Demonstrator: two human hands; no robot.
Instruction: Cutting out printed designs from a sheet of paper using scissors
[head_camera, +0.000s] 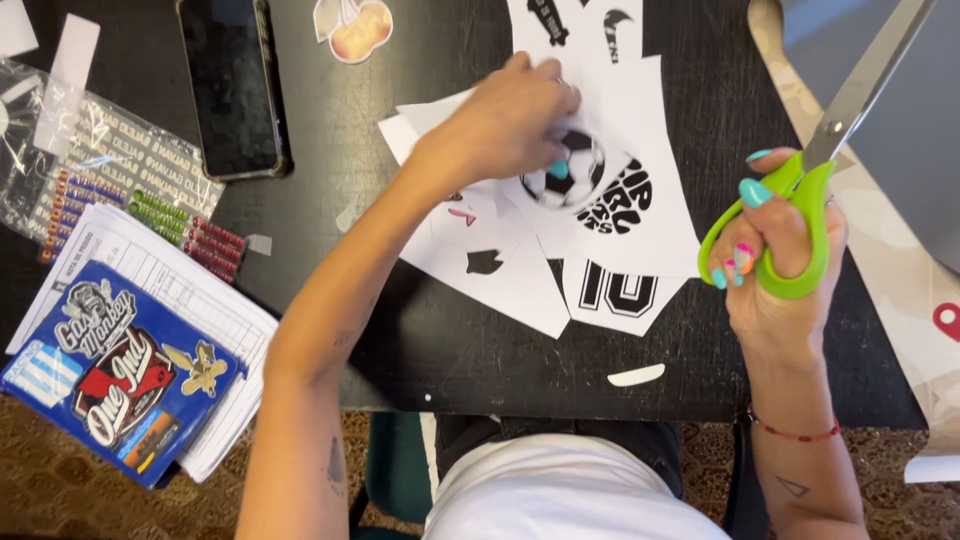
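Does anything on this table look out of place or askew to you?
Mostly no. The white printed sheets lie fanned crookedly over one another, and a small paper offcut sits loose near the table's front edge.

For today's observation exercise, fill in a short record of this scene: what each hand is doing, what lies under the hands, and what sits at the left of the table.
Left hand: left hand grasps a football cutout
Right hand: right hand holds green-handled scissors, blades pointing up and away
Under the hands: white printed sheets with black designs, overlapping
Surface: black table
Left side: dark phone, sticker packet on paper forms, clear bag of lettering strips
Loose scrap: small white offcut near the table edge
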